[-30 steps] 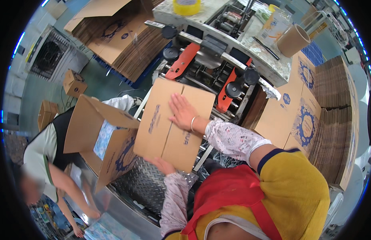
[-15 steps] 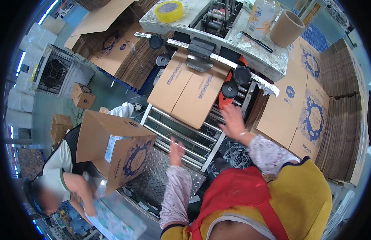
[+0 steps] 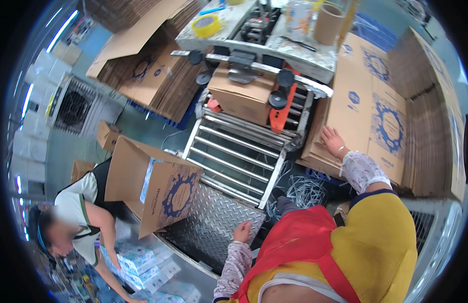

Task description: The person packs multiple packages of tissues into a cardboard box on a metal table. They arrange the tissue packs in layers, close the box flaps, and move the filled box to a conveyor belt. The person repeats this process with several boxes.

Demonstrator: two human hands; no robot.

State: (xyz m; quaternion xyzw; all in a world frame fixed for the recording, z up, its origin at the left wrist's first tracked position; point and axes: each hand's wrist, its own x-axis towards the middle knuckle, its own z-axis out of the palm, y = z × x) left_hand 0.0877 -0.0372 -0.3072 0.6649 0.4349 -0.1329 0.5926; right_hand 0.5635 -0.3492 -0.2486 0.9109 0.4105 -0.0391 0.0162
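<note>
Showing to the right of the roller conveyor [image 3: 273, 178], the person's right hand [image 3: 333, 141] is extending its fingers, slightly spread, over the edge of a stack of flat cartons [image 3: 362, 108]; whether the palm is touching the cardboard, I cannot tell. The left hand [image 3: 242, 232] is hanging near the conveyor's near end, its fingers curling loosely together above a diamond-pattern metal plate [image 3: 208, 214]. A heap of pale strapping [image 3: 307, 194] is lying on the floor just right of the conveyor, between it and the person's right sleeve [image 3: 365, 169].

At the conveyor's far end, a closed carton [image 3: 240, 98] is sitting under the crossbar of a machine, with an orange-red guide plate [image 3: 283, 108] standing along its right side. Beyond the conveyor, a roll of yellow tape [image 3: 206, 25] and a cardboard tube [image 3: 328, 23] are resting on the machine's top. Left of the conveyor, an open carton [image 3: 176, 194] is holding something pale blue, and farther left a co-worker [image 3: 75, 194] is leaning over plastic-wrapped packs [image 3: 138, 260].
</note>
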